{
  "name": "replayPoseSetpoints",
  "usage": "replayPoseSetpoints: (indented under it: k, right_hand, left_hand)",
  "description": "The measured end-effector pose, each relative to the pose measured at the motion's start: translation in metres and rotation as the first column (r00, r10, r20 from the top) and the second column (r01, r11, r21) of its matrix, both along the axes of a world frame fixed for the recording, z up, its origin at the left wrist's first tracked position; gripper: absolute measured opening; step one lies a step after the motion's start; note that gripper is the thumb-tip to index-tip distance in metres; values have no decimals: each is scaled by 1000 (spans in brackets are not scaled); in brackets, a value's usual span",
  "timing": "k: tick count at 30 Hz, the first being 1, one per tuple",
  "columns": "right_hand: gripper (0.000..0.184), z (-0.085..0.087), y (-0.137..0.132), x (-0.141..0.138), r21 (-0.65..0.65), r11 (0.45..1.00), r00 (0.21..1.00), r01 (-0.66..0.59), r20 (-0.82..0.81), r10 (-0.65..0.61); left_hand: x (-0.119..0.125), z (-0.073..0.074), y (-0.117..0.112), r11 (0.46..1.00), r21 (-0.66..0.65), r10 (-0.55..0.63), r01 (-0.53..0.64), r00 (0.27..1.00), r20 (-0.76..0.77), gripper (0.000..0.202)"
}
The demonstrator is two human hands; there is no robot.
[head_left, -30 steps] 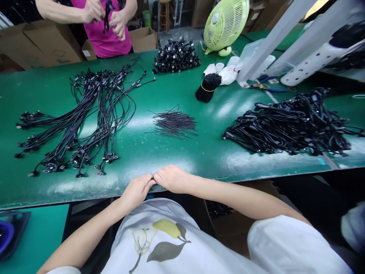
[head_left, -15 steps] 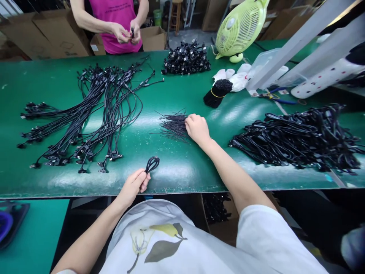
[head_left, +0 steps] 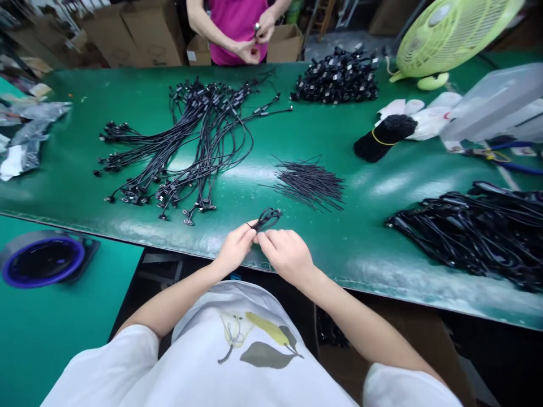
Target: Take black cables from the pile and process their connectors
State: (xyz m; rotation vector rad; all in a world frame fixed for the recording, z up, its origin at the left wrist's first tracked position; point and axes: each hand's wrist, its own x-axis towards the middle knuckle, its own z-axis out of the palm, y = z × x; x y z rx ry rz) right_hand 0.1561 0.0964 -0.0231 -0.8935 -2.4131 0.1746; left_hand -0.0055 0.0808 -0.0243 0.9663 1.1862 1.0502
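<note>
Low over the front of the table, my left hand (head_left: pixel 236 244) is closed round a coiled black cable (head_left: pixel 268 219), whose loops point away from me. My right hand (head_left: pixel 288 254) meets it there, thumb and fingers pinched against the coil. A thin dark twist tie end (head_left: pixel 251 225) pokes out beside my left thumb; most of it is hidden by the fingers. Just beyond my hands lies a loose pile of black twist ties (head_left: pixel 311 182). Uncoiled black cables (head_left: pixel 190 141) with plugs spread out to the left.
Coiled cables (head_left: pixel 470 232) are heaped at right. Behind the ties lies a banded black bundle (head_left: pixel 384 137). A heap of black connectors (head_left: pixel 337 76) and a green fan (head_left: pixel 453 37) stand at the back. Across the table, a person in pink (head_left: pixel 237 28) handles a small item.
My right hand has left the twist tie pile and come to the coiled cable in my left hand. The left hand has moved slightly forward. The view has swung left.
</note>
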Motion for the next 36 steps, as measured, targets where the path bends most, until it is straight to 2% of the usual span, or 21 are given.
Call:
replayPoseSetpoints:
  k: [1,3,5,7,10,13,15,20,22,24,26,28,31,33,34,35,36]
  right_hand:
    - [27,5,3,0,113,989,993,-98,74,90]
    - [31,16,10,0,264,914,945,-308,197,262]
    - [32,26,14,-3,334,835,885,-438,323,335]
    - [30,34,14,-7,378,789,845,-484,435,310]
    - [32,41,11,-13,433,738,805,-518,540,248]
    - [29,45,8,-18,460,693,749,-555,639,175]
    - [28,46,4,-21,468,668,712,-578,690,132]
    - [33,41,-5,-24,465,676,694,-571,714,96]
    - [31,37,-5,-23,455,704,703,-546,705,89]
    - [25,32,-2,-21,452,754,750,-477,656,81]
    - [21,29,6,-21,416,824,816,-384,571,92]
    - [20,27,13,-25,342,900,882,-271,462,90]
    - [23,26,18,-37,194,981,973,-28,231,-18]
    - [31,23,14,-45,6,998,998,67,17,-67]
    - [34,22,12,-48,-126,990,994,56,-89,-68]
    - [37,20,11,-50,-270,963,982,8,-180,-58]
    - [38,18,11,-50,-408,911,968,-64,-249,-43]
  left_hand:
    - [-4,-1,-1,999,51,-5,10,995,-97,38]
    - [-13,-2,-3,992,109,-39,67,969,-244,31]
    - [-21,-3,-7,989,62,-114,135,959,-261,31]
    - [-26,-2,-11,981,-45,-193,189,970,-149,37]
    - [-30,0,-18,964,-158,-211,215,977,40,40]
    - [-30,1,-21,957,-187,-204,223,972,113,40]
    - [-28,0,-21,952,-208,-203,223,972,117,48]
    - [-22,-8,-22,947,-253,-217,196,975,-56,55]
    - [-22,-6,-24,952,-233,-242,198,953,-180,54]
    - [-23,0,-27,962,-175,-256,209,915,-313,55]
    - [-23,9,-28,966,-102,-260,239,876,-406,58]
    - [-22,17,-26,970,-37,-231,238,872,-431,61]
    - [-20,21,-16,994,70,-50,78,939,-341,60]
    - [-22,22,-8,986,154,96,-58,962,-254,57]
    - [-25,22,-5,974,202,151,-104,961,-231,58]
    - [-28,24,-4,957,261,188,-126,955,-230,59]
    - [-32,26,-4,937,330,202,-115,948,-244,60]
